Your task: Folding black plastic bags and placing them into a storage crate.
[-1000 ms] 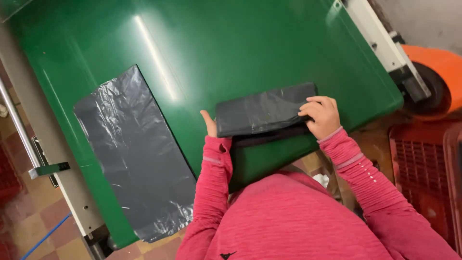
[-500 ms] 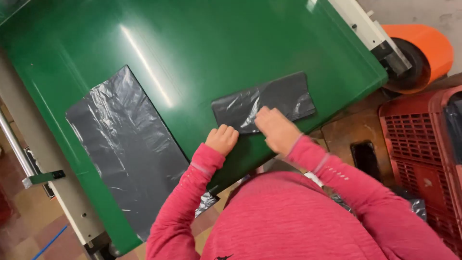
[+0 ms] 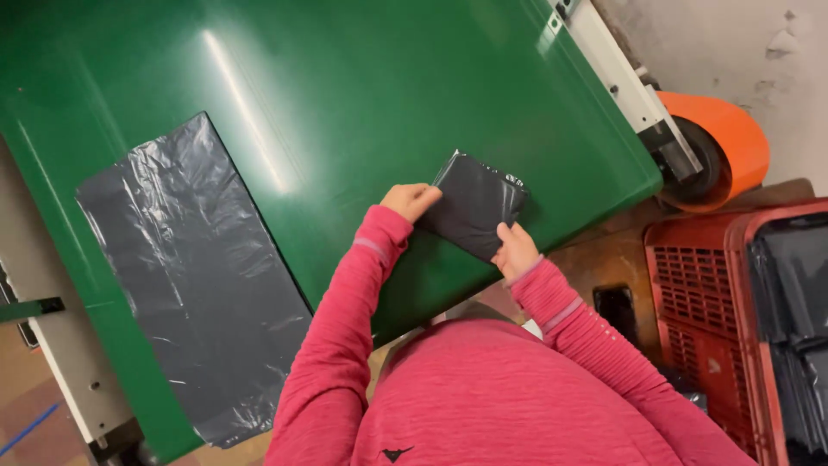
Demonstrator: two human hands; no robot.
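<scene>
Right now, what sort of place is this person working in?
Probably a small workshop or packing area where plastic bags are folded. The hands hold a folded black plastic bag over a green worktable, beside an orange roll on a machine and a red crate of dark bags.

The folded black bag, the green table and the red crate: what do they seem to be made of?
Folded black bag: thin plastic film, going by its fine crinkles and dull sheen. Green table: smooth and glossy, with a bright streak of reflected light; painted metal or laminate, hard to say which. Red crate: moulded plastic, by its slotted grid wall.
</scene>
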